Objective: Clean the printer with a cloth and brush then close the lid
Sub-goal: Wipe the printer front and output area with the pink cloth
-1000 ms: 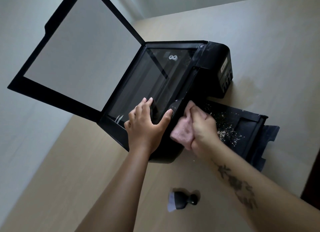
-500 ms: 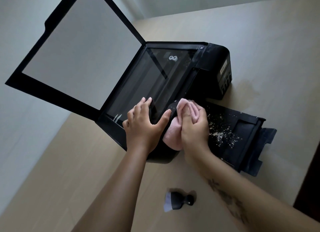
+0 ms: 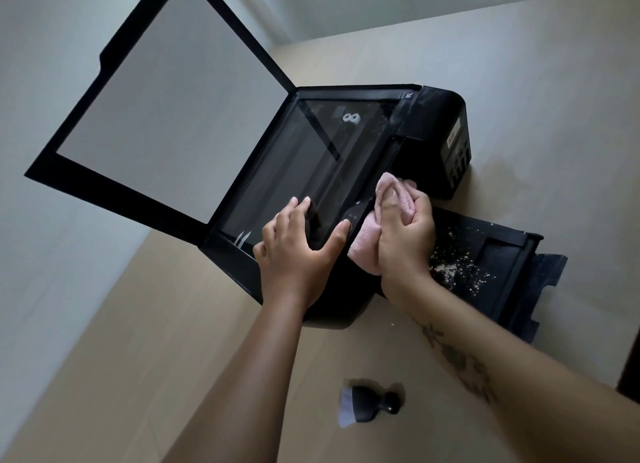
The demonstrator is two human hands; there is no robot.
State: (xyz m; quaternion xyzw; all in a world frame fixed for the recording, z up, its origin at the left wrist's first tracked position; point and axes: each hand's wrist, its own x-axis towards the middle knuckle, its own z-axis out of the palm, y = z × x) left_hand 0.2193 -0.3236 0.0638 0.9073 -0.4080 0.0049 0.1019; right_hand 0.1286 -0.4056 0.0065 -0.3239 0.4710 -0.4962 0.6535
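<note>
- Printer [image 3: 433, 126], black and boxy, sits on the tabletop [image 3: 536, 81], with both hands at its near front corner.
- Left hand [image 3: 298, 251] lies flat and spread. Its fingers are straight on the near corner of the glass [image 3: 311, 164], and its thumb stretches out to the edge of the control panel [image 3: 356, 216]. It grips nothing.
- Right hand [image 3: 405, 234] is curled round a bunched cloth [image 3: 363, 244], thumb on top, pressing it against the printer's front edge just right of the panel.
- The cloth is pink, soft and fuzzy, wadded into folds. It pokes out above the fingers and below the palm.
- The right forearm carries a dark tattoo [image 3: 460, 362].
- The glass is dark, smooth and glossy, with pale reflections near its far end.
- Lid [image 3: 173, 92] stands open, tilted up and to the left from its hinge. It is a flat pale grey pad inside a black frame.
- Tray [image 3: 502, 265], of matt black plastic, juts out flat to the right of the right hand and is partly hidden by that wrist. Pale crumbs [image 3: 453, 268] are scattered over its near-left part.
- Brush [image 3: 367, 405] lies on its side on the tabletop between the forearms, well apart from the printer. It has a squat black handle with a knob end, and its pale bristles point left.
- The tabletop is smooth and pale wood-toned. A plain pale wall [image 3: 41, 116] runs along its left side.
</note>
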